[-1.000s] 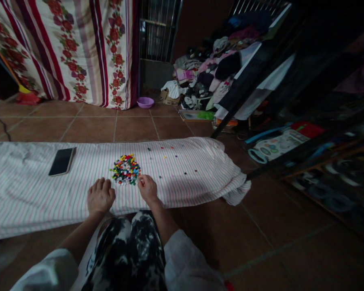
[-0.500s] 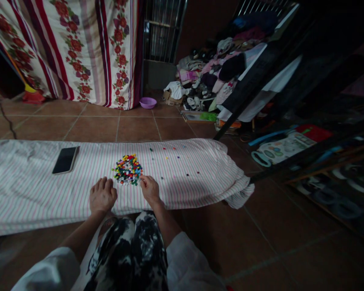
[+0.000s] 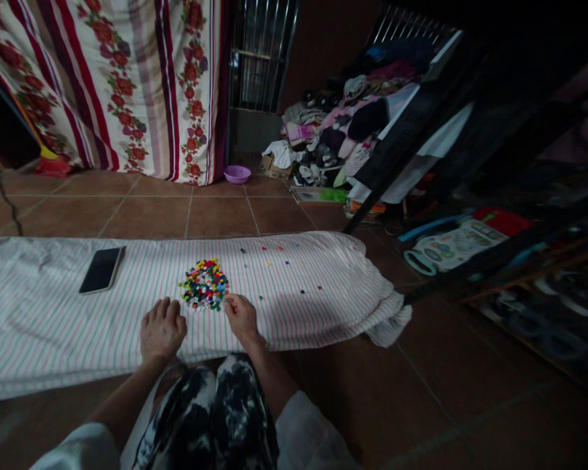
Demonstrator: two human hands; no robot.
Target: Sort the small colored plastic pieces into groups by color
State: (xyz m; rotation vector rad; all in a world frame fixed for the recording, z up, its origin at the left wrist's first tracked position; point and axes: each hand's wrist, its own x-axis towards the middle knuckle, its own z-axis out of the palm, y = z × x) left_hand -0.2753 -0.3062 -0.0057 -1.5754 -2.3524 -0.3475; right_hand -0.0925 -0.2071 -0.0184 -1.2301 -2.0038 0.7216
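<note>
Small, bright, many-coloured pieces lie heaped on the striped white cloth, likely light and hard; pinch their sides. Your right hand curls beside them, your left hand rests nearby; I can't tell whether either's fingers hold any.

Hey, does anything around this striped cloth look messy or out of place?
Mainly the heap of clothes at the back: it is tumbled together rather than folded. The striped cloth is also bunched at its right end. The colourful pieces beside the right hand are too small to check for damage.
</note>
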